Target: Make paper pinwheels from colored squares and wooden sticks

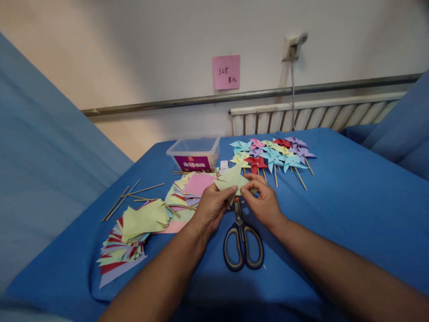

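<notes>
A blue cloth covers the work surface, which runs back to a pale wall with a metal rail, a white radiator and a pink sticky note. Both hands meet over the middle of the cloth, above a pair of black-handled scissors. Between them is a pale green paper piece, thin, with pointed corners sticking up and out. The left hand pinches its lower left edge between thumb and fingers; the right hand is closed on its lower right edge, so the paper sits lifted just above the fingertips. Finished pinwheels lie just behind, a clear plastic box beside them, cut paper stacks and wooden sticks to the left.
</notes>
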Tool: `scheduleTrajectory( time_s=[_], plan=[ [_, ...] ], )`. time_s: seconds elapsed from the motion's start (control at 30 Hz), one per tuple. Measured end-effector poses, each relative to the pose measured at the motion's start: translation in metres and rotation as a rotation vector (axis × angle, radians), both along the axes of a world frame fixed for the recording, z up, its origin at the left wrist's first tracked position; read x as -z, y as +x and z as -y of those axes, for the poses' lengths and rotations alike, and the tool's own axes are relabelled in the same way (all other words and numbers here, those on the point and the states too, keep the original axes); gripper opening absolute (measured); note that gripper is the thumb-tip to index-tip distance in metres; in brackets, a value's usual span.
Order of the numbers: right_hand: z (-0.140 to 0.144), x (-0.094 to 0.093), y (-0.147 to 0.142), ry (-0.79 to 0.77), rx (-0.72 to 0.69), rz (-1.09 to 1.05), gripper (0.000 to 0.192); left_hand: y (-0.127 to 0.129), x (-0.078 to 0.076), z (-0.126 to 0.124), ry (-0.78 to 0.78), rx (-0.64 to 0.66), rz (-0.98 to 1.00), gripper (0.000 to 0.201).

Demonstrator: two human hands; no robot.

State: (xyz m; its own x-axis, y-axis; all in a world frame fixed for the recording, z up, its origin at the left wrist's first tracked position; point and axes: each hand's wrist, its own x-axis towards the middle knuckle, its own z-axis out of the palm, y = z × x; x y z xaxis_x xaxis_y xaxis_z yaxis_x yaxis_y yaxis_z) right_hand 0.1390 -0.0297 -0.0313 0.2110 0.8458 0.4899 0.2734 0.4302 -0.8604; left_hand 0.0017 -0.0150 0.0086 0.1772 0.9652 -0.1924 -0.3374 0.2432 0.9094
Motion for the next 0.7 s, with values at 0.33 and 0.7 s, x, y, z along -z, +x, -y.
scheduleTrajectory(
  time_s=[0.33,0.7],
  plan=[
    [0.0008,-0.0013,-0.0012,-0.029,0.000,-0.004,0.012,0.0007,-0.0008,0.0009,-0.005,-0.018,-0.016,0.042],
    [-0.0053,0.0007,0.0033,-0.141,-0.113,-0.324,0.032,-0.0060,-0.0032,-0.0032,0.085,-0.023,-0.210,0.029]
  ],
)
